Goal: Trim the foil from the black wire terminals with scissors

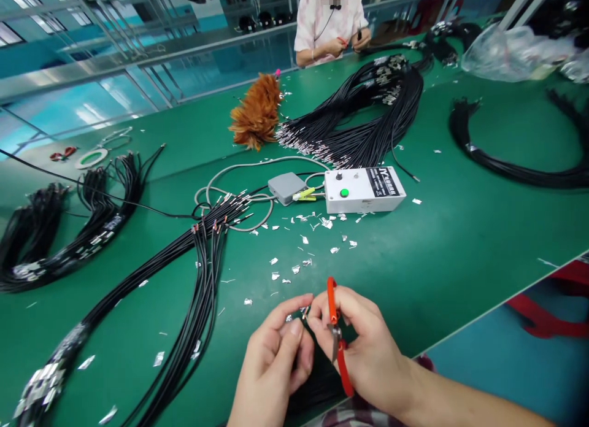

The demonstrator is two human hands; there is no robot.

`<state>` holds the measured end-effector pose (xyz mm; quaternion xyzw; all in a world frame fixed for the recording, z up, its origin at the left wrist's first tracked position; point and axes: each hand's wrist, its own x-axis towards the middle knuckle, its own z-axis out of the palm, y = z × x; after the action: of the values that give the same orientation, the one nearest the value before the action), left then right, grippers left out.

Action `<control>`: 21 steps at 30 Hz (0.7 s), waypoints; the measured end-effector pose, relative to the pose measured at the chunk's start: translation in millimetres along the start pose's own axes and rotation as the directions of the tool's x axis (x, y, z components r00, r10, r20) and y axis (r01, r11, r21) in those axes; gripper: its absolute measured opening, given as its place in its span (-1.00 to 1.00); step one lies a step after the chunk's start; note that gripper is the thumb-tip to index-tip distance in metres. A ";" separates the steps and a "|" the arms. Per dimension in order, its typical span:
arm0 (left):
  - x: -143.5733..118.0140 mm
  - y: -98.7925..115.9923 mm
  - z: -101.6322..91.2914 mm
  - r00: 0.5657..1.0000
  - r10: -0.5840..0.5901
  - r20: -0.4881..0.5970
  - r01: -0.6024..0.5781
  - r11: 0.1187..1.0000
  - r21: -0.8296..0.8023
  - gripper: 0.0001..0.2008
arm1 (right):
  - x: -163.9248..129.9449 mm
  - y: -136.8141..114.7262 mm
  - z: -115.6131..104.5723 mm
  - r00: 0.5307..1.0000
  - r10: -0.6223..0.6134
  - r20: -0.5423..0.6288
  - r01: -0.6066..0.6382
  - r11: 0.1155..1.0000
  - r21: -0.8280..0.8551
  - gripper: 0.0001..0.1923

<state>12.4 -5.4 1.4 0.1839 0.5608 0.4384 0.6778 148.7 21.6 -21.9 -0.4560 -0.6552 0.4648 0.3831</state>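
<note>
At the near edge of the table, my left hand (276, 356) is closed, thumb and fingers pinching a stripped cable end (304, 312) with small wires and bits of foil showing. My right hand (368, 347) meets it there, its fingertips at the same wires. Red-handled snips (344, 369) are held in the right hand, one handle up and one down, with the metal part between the fingers. Below both hands, dark cable runs down towards my lap, partly hidden. Foil scraps (296, 269) lie on the table just beyond my hands.
Black cable bundles lie at left (124, 286), at the back (368, 120) and at right (515, 166). A white control box (363, 197) with a green button stands mid-table beside a grey pad (286, 186). A brown feather duster (257, 111) lies behind. A person (329, 28) works across the table.
</note>
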 end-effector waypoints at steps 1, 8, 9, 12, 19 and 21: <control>0.7 -0.8 -0.5 1.000 -0.005 0.005 0.005 1.000 0.012 -0.66 | 0.3 0.0 -0.6 1.000 -0.004 -0.005 0.003 1.000 -0.025 -0.92; 8.6 -2.6 -12.0 0.998 0.035 0.054 -0.031 0.997 -0.066 -0.65 | 8.6 4.5 0.5 0.995 0.101 0.007 -0.101 0.995 0.027 -0.87; 9.9 -1.0 -14.6 0.996 0.052 0.070 -0.044 0.993 -0.109 -0.68 | 10.5 5.2 -1.0 0.993 0.118 0.004 -0.118 0.993 0.019 -0.85; 13.2 5.1 -22.7 0.991 0.068 0.118 -0.041 0.975 -0.219 -0.73 | 15.0 8.3 -6.1 0.992 0.122 0.014 -0.117 0.976 -0.182 -0.76; 14.8 10.9 -33.0 0.984 0.033 0.177 0.034 0.933 -0.358 -0.67 | 17.5 18.7 0.5 0.991 -0.133 0.006 0.112 0.807 -0.580 -0.65; 13.5 10.8 -33.2 0.985 0.026 0.168 0.040 0.926 -0.375 -0.67 | 19.0 18.2 4.8 0.981 -0.196 -0.001 0.156 0.780 -0.606 -0.66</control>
<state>-22.6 3.3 -8.7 0.0850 0.4069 0.5182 0.7474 143.1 41.2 -39.2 -0.5056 -0.7959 0.1795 0.2806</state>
